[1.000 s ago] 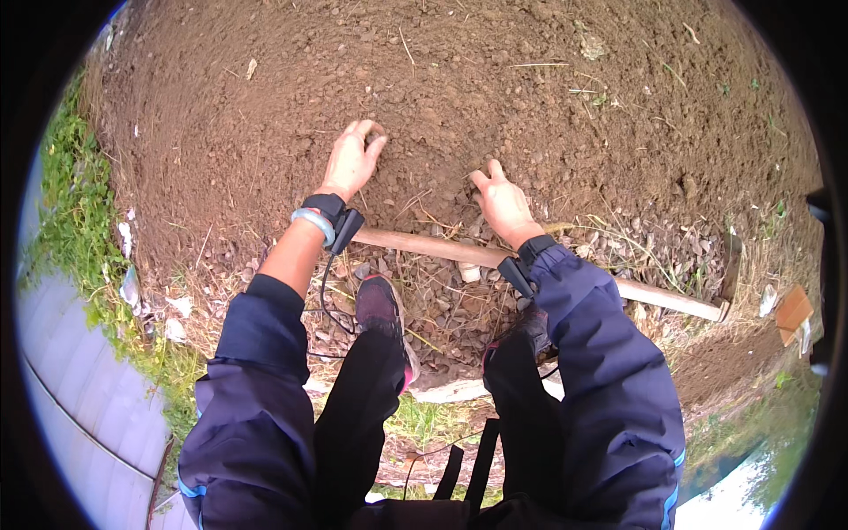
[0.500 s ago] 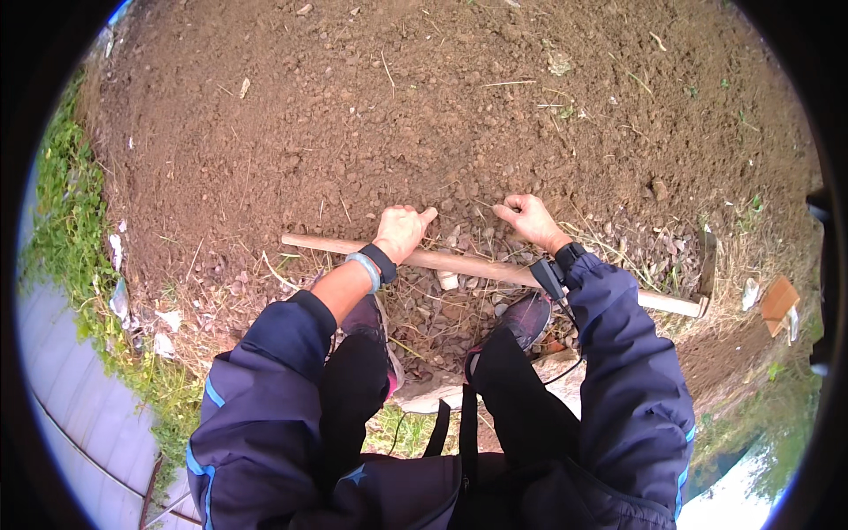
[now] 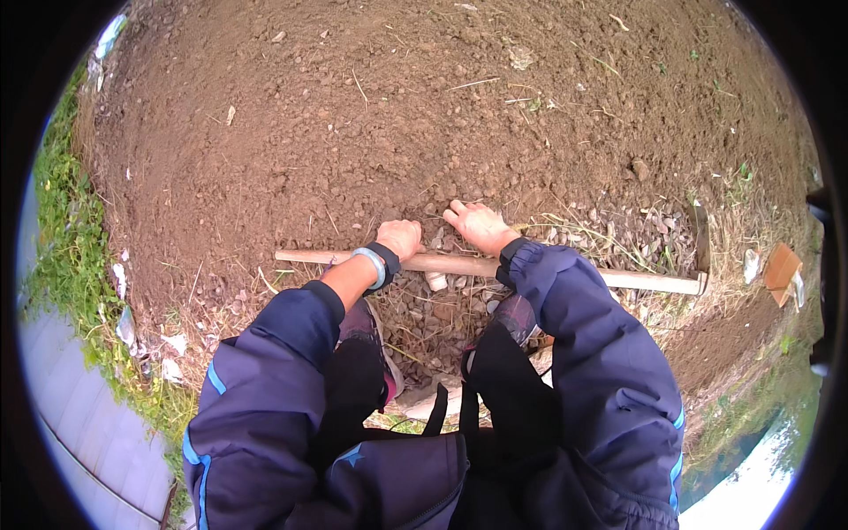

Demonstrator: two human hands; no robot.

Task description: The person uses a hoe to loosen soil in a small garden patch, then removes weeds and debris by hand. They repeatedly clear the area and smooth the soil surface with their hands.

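Note:
A hoe lies crosswise over the ground in front of my shoes; its long wooden handle (image 3: pixel 565 271) runs from left to right, and its dark metal blade (image 3: pixel 702 238) is at the right end. My left hand (image 3: pixel 400 238) is closed just beyond the handle, its wrist above the wood. What its curled fingers hold, if anything, is hidden. To its right, my right hand (image 3: pixel 480 228) reaches palm down over the soil's edge with fingers partly spread, and nothing shows in it. The handle passes beneath my right cuff.
Loose brown soil (image 3: pixel 309 124) spreads ahead. Small stones and dry stalks (image 3: pixel 442 318) lie between my shoes (image 3: pixel 517 318). A short pale cylindrical piece (image 3: pixel 435 281) touches the handle's near side. White litter (image 3: pixel 174 344) and green weeds (image 3: pixel 71 212) are at left, a brown cardboard piece (image 3: pixel 781 272) at right.
My right hand has moved left, toward my left hand, and its fingers have loosened from a pinch. My left thumb, stuck out before, is now tucked in. The hoe stays on the ground.

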